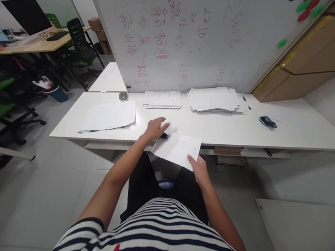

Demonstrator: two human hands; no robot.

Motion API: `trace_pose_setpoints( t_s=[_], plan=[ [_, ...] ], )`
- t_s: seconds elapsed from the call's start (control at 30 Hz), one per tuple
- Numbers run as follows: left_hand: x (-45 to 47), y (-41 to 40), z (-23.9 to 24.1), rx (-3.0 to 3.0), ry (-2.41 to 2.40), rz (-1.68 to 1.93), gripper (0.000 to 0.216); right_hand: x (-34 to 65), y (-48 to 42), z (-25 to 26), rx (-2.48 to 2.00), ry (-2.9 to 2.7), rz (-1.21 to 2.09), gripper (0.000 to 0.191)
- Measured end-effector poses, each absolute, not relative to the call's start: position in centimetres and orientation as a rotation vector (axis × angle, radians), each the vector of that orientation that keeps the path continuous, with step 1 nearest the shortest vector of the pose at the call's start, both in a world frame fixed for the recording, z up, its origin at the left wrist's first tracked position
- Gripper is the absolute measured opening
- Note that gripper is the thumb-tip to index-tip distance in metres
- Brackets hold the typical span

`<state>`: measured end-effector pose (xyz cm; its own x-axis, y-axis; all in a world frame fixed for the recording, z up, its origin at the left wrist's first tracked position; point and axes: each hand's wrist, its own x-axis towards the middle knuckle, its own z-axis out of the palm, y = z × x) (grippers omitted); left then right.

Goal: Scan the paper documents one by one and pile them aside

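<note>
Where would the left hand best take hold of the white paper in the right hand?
Probably the near left corner of the white paper, coming from the left, thumb on top: the sheet is flat, the right hand holds its right end, and that corner appears to overhang the tabletop, near the open left hand.

Held paper: matt, smooth. Desk: smooth, laminate-like, soft sheen, brighter glare beside left-hand sheets, these matt paper. 2 stacks near board: matt paper, ragged-edged. Whiteboard: smooth, slightly glossy. Round magnets: smooth, plastic-looking. Boxes: matt cardboard. Dark blue object on desk: glossy, apparently plastic. Striped shirt: soft matt cloth. Trousers: dark matt cloth. Floor: smooth, faint sheen. Bin: plastic-looking. Far table: wood-look top.
</note>
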<state>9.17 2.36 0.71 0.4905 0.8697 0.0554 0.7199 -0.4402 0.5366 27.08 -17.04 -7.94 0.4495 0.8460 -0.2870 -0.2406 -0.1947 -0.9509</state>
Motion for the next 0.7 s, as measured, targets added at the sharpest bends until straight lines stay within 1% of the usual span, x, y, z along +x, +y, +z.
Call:
trace_pose_setpoints(
  t_s=[0.23, 0.5, 0.7],
  plan=[
    [12.5, 2.7, -2.1, 2.37, 1.633, 0.379, 0.049, 26.8, -17.6, -8.0, -1.452, -0.58, 1.091, 0.048],
    [12.4, 2.7, -2.4, 2.423, 1.642, 0.274, 0.05, 26.2, -18.6, -8.0, -1.525, -0.592, 1.143, 0.042],
    [12.4, 2.6, -2.0, 2.428, 1.626, 0.223, 0.051, 26.0, -18.7, -7.7, -1.517, -0.595, 1.159, 0.041]
  ],
)
